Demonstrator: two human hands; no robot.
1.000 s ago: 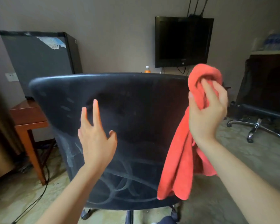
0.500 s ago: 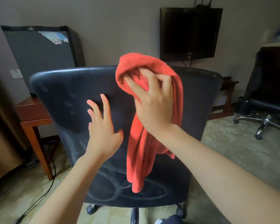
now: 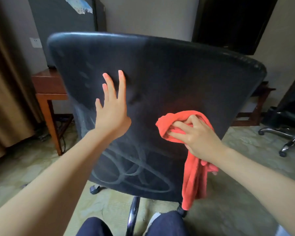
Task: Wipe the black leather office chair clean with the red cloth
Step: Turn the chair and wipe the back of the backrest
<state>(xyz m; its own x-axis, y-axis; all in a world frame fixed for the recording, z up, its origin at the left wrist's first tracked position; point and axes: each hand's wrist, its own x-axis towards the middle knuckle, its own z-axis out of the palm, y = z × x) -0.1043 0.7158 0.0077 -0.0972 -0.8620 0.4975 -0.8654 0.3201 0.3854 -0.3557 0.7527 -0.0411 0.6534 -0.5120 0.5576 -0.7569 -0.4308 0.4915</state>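
Black office chair (image 3: 160,79) just ahead, backrest facing the camera. Left hand (image 3: 111,109) spread flat against it; right hand (image 3: 194,133) bunched around red cloth (image 3: 192,176), pressed lower right. Wooden table (image 3: 48,86) behind left, second chair's base (image 3: 286,135) far right.

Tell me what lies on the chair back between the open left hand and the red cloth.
Nothing. In the head view, only bare black backrest shows between the left hand and the red cloth, which the right hand grips.
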